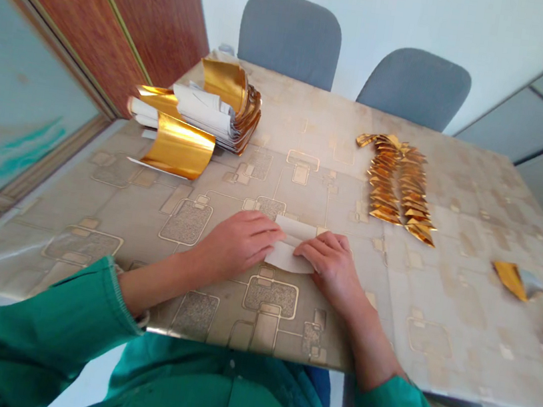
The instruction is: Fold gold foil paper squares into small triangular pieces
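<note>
A small sheet of paper (288, 257) lies white side up near the table's front edge, with a crease line across its middle. My left hand (240, 243) is closed on the sheet's left end, fingertips pressed together on the paper. On the right end, my right hand (332, 266) has its fingers curled and gripping the sheet. The thumbs are mostly hidden. Further back at the left is a loose stack of gold foil paper (183, 144), some sheets curling up and showing white backs. Two rows of folded gold foil pieces (386, 186) lie to the right of my hands.
The table (246, 314) has a patterned, shiny cover. One gold foil piece (511, 279) lies alone toward the right edge. Two grey chairs (291, 38) stand behind the table, and a reddish wooden cabinet (156, 19) is at the back left.
</note>
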The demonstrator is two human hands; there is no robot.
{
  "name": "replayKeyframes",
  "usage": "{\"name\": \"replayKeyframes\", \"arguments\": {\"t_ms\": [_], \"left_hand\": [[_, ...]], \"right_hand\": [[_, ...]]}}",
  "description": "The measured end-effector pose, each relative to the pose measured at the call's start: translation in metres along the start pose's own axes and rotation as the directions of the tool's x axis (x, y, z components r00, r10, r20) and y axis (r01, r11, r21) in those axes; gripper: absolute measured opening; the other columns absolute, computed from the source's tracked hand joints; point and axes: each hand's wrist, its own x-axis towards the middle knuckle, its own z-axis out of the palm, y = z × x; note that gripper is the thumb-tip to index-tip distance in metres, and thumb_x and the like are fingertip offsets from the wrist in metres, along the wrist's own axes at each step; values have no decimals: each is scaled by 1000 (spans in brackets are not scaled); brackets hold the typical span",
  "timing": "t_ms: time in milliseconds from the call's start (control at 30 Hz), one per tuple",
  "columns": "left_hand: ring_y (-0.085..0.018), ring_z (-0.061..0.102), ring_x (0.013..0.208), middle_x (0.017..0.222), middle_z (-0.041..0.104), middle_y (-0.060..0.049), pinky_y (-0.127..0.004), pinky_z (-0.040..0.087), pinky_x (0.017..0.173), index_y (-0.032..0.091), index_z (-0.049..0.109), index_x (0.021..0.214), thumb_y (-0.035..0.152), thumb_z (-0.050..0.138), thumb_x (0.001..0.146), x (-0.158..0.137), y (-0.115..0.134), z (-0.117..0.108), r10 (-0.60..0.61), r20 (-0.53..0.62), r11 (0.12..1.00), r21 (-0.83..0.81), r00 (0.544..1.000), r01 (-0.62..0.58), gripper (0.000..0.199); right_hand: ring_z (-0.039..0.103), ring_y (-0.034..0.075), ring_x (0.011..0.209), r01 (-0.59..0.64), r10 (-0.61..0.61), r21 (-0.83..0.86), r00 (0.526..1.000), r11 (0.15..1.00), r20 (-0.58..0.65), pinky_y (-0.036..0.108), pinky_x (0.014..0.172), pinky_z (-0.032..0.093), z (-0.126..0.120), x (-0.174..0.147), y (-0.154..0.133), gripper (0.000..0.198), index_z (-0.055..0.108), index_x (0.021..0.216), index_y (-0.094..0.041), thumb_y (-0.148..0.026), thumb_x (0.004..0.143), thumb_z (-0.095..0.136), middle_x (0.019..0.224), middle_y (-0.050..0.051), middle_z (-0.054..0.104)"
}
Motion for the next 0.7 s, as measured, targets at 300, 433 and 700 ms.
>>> {"name": "replayKeyframes", "arguments": {"t_ms": [300, 433, 700], "left_hand": [[-22, 60, 105, 120, 70, -6, -40, 44, 99, 17, 67, 113, 21, 58, 96, -2, 4, 23, 124, 108, 990, 50, 986, -130, 20], [-21, 60, 105, 119, 71, -5, -41, 41, 101, 18, 67, 116, 22, 58, 96, -3, 4, 18, 82, 131, 995, 45, 988, -89, 23], [-21, 59, 106, 123, 71, 0, -46, 34, 106, 26, 70, 114, 24, 60, 95, -8, -1, 11, -5, 182, 994, 111, 983, -16, 22]], "right_hand": [[53, 22, 100, -24, 17, 59, 993, 998, 117, 37, 88, 33, -2, -5, -2, 47, 65, 117, -21, 1, 78, 51, 110, 5, 67], [52, 22, 103, -34, 33, 7, 990, 999, 137, 38, 90, 33, -4, -6, -3, 51, 61, 131, -25, -1, 88, 49, 111, 7, 65], [51, 21, 102, -72, 74, -30, 993, 997, 90, 39, 91, 31, -11, -10, 11, 35, 70, 118, -38, -16, 95, 59, 110, 2, 67]]}}
